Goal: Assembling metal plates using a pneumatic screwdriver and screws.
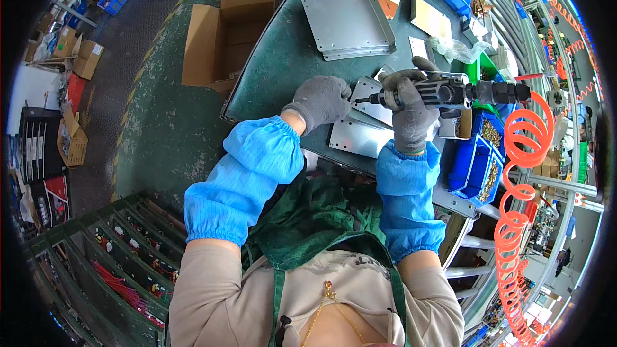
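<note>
Beige top (299, 289) fabric lies nearest; beyond it spreads the green bench (273, 74); across its near part the dark air driver (448, 93) is held, long axis left to right; the right hand (411, 112) is wrapped around its body; metal plates (360, 138) lie below; the left hand (319, 101), fingers curled, whether on anything I cannot tell, is nearer the bit (364, 99), which points left towards it.

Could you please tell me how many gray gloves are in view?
2: the left glove is by the tip of the power tool, and the right glove grips that tool. Others could be hidden from view.
</note>
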The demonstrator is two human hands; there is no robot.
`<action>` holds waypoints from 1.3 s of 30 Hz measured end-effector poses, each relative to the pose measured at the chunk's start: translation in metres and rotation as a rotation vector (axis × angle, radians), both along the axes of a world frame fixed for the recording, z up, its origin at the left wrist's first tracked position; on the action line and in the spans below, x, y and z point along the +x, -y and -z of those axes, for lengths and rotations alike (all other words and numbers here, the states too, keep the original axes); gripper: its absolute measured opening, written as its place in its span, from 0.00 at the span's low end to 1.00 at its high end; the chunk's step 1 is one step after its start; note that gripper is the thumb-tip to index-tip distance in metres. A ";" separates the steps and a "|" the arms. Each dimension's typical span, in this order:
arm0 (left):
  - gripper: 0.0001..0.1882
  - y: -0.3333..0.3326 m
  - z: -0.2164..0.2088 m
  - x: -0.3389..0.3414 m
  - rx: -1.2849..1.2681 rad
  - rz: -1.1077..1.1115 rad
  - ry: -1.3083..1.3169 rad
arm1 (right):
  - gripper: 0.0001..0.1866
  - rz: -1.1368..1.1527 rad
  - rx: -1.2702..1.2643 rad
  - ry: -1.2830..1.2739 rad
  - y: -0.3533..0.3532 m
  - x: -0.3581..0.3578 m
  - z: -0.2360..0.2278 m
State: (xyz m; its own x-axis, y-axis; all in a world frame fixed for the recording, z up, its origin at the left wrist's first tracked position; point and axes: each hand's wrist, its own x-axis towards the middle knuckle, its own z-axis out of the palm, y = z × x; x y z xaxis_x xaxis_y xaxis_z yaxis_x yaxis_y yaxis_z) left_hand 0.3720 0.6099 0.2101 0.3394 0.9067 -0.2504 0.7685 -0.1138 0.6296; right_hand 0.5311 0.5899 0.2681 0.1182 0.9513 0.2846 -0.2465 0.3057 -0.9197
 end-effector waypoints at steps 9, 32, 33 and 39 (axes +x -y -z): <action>0.13 -0.021 0.013 0.013 0.169 -0.061 0.126 | 0.29 -0.230 -0.014 0.198 0.002 -0.007 0.011; 0.10 -0.027 0.023 0.016 0.183 -0.162 0.210 | 0.31 -0.278 0.023 0.226 -0.005 -0.007 0.001; 0.11 -0.025 0.022 0.010 -0.081 -0.191 0.500 | 0.31 -0.291 0.081 0.109 -0.004 -0.007 -0.002; 0.13 0.007 -0.003 -0.006 -0.672 -0.433 1.320 | 0.28 -0.287 0.306 -0.003 -0.016 0.004 -0.027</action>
State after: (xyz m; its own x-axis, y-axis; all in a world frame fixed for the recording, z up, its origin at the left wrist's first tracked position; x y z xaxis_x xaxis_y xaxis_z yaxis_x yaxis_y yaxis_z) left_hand 0.3662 0.6029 0.2130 0.3897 0.8377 -0.3827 -0.4592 0.5369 0.7077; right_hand 0.5350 0.6056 0.2950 -0.1382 0.8173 0.5594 -0.3638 0.4834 -0.7962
